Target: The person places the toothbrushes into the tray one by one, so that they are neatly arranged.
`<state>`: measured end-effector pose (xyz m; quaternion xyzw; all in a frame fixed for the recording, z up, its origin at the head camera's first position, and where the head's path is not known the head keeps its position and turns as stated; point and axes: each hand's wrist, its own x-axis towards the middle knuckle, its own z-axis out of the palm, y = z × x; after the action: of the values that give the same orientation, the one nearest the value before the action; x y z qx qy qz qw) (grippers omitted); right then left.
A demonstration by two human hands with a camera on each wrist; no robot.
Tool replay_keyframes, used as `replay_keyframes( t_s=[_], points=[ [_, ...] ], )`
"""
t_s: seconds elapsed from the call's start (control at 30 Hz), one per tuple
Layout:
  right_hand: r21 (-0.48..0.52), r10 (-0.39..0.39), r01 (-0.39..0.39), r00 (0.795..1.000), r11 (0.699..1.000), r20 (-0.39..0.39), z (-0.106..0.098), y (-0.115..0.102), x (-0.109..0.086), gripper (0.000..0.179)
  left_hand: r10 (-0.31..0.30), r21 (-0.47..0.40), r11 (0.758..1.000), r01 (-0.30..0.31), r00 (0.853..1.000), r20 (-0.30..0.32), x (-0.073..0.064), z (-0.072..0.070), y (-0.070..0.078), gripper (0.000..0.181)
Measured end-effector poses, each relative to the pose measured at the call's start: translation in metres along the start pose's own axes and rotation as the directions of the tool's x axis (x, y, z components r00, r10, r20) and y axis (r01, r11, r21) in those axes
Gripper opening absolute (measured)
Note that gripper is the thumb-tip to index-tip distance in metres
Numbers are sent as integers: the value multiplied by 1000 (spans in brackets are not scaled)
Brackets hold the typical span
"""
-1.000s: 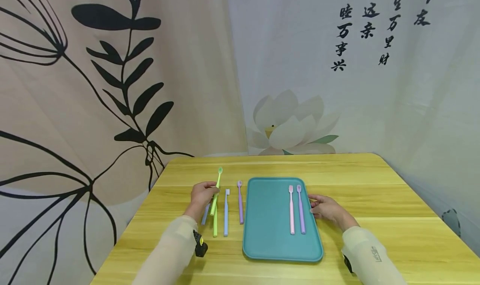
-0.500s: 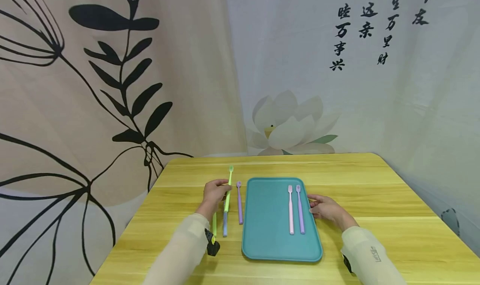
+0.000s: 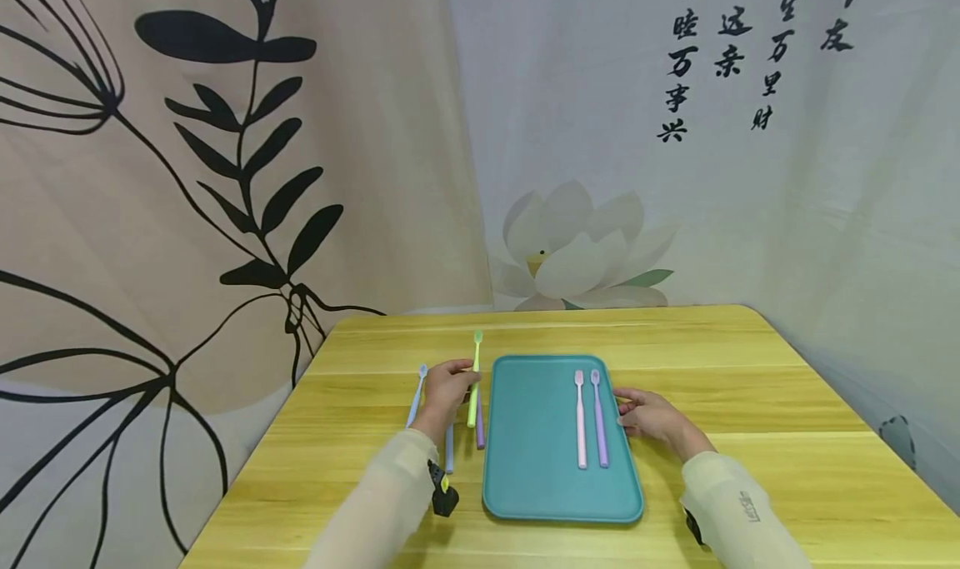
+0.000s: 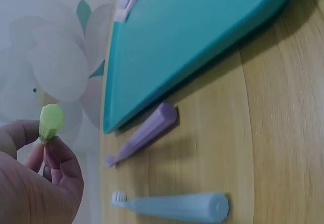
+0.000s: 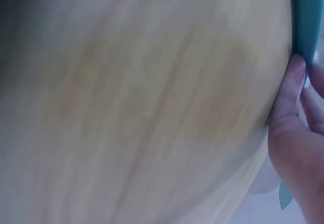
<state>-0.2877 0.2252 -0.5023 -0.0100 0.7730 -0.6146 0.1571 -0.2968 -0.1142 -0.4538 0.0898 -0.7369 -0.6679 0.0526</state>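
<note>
My left hand pinches a light-green toothbrush upright-looking, head away from me, in the air above the table. In the left wrist view its handle end points at the camera. Below it lies a purple toothbrush, beside the tray's left edge. A blue toothbrush lies left of that, partly covered by the hand in the head view. Another blue toothbrush shows left of the hand. On the teal tray lie a pink toothbrush and a purple one. My right hand grips the tray's right rim.
The yellow wooden table extends on both sides of the tray. A printed cloth hangs behind its far edge. The left sleeve hides part of the table.
My left hand has moved right with the green toothbrush, from over the other brushes to over the purple one by the tray. The second green toothbrush is now hidden. The right hand stays put.
</note>
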Motion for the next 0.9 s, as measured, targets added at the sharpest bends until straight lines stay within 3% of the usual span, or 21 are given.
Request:
replay_keyframes(
  t_s=[0.3, 0.9],
  points=[
    [-27, 1, -1, 1000, 1000, -9, 0, 0, 0, 61, -22, -6, 1000, 22, 1000, -15, -2, 14, -2, 32],
    [-22, -8, 8, 1000, 1000, 3, 0, -2, -1, 61, -45, -43, 998, 46, 998, 32, -14, 42, 4, 28]
  ],
)
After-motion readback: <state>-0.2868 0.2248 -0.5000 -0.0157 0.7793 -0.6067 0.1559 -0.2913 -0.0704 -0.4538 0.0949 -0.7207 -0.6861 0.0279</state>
